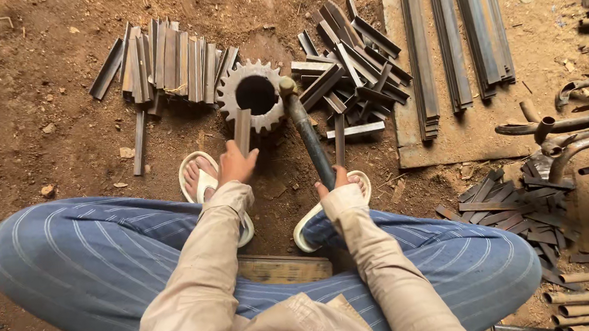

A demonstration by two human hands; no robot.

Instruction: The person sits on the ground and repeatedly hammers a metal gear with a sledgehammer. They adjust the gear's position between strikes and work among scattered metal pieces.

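Striped trousers fill the foreground. Just before the toothed gear (pixel 256 93), a short angle piece (pixel 243 130) is pinched upright by the left hand (pixel 237 163), while a hammer handle (pixel 310 140) is gripped by the right hand (pixel 340 180). Striking seems in hand; steady aim is called for.

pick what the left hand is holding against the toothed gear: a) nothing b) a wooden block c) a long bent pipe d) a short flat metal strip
d: the left hand grips a short flat metal strip whose upper end rests against the toothed gear, while the right hand holds the hammer handle.
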